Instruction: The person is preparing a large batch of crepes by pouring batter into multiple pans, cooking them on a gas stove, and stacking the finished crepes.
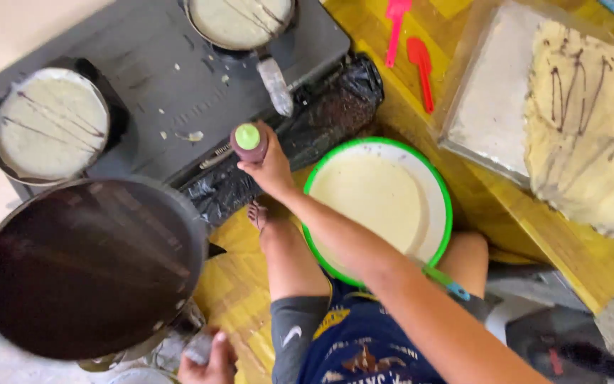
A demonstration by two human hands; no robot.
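Pan [87, 270] crowding stove [172, 85] edge.

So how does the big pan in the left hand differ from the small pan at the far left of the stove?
The big pan is dark and bare inside; the small pan is filled with pale batter streaked with dark lines. The big pan is much wider. The left hand holds the big pan up by its handle, tilted; the small pan sits flat on the stove. Both are round.

Brown squeeze bottle [249, 142], green cap, upright over stove edge; dark empty pan [90, 267] tilted, lower left
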